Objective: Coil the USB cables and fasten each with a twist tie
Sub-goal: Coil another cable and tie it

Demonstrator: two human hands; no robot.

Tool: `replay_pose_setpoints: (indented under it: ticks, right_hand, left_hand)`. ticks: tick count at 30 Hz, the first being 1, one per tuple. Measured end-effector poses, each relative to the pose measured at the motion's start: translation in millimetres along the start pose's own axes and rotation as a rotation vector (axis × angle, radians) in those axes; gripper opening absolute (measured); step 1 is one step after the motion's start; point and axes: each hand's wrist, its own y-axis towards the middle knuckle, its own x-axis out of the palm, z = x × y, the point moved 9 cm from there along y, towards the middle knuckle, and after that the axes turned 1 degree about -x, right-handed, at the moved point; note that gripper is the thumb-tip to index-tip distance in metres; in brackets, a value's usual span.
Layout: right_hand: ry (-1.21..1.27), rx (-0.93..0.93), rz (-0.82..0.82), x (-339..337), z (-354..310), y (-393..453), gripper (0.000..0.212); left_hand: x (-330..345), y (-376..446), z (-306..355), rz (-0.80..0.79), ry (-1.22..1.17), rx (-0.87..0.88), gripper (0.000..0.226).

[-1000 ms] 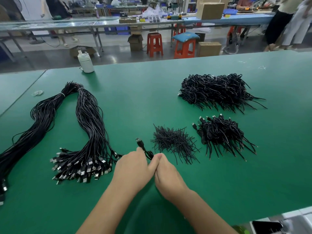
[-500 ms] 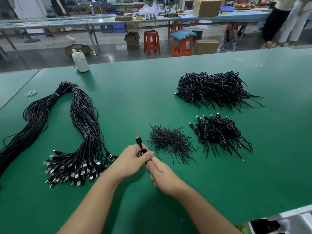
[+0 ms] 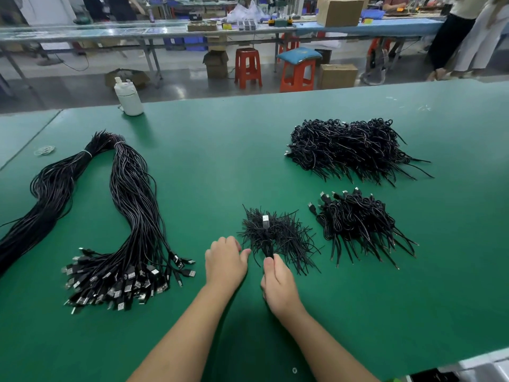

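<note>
My right hand [image 3: 278,288] pinches a small coiled black USB cable [image 3: 266,245] between thumb and fingers. The coil stands over the pile of loose black twist ties [image 3: 292,238], with its silver plug [image 3: 265,221] pointing away from me. Just left of it, my left hand [image 3: 225,260] rests on the green table [image 3: 220,166] at the pile's edge, fingers loosely curled and holding nothing I can see. A long bundle of uncoiled cables [image 3: 132,210] lies to the left with its plugs fanned out toward me.
Two heaps of tied coils lie on the right, a small one [image 3: 358,224] and a larger one [image 3: 349,150] behind it. A second cable bundle [image 3: 41,202] runs off the left edge. A white bottle [image 3: 128,98] stands at the far edge, near some rubber bands [image 3: 44,150].
The coiled cable has passed from my left hand to my right hand and moved right, over the twist tie pile. My left hand has let go and sits beside the pile.
</note>
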Motion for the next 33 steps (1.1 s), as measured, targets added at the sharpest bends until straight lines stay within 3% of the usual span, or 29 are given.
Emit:
replay_pose_setpoints:
  ticks: [5, 8, 15, 19, 26, 30, 33]
  right_hand:
    - [0.005, 0.027, -0.089, 5.5, 0.4, 4.5, 0.032]
    - [-0.005, 0.036, -0.130, 6.6, -0.4, 4.1, 0.031]
    - [0.060, 0.072, -0.195, 8.3, -3.7, 0.3, 0.029]
    - [0.049, 0.075, -0.211, 8.9, -3.1, 0.6, 0.028]
    - [0.005, 0.035, -0.220, 9.3, -2.8, 1.8, 0.029]
    - [-0.022, 0.006, -0.285, 15.4, -2.1, 0.4, 0.034]
    - [-0.099, 0.005, -0.366, 25.3, 0.8, -1.5, 0.022]
  left_hand:
    - [5.2, 2.3, -2.3, -0.133, 0.016, -0.100, 0.021]
    - [3.0, 2.2, -4.8, -0.197, 0.079, -0.101, 0.031]
    - [-4.8, -0.8, -11.6, -0.128, -0.088, -0.074, 0.027]
    - [-3.3, -0.4, -4.7, -0.097, -0.023, -0.081, 0.024]
    - [-3.3, -3.4, -11.5, -0.238, -0.028, -0.134, 0.013]
    - [-19.9, -16.1, -37.8, -0.171, -0.232, -0.148, 0.008]
    - [-29.5, -30.3, -39.3, -0.093, -0.454, -0.090, 0.019]
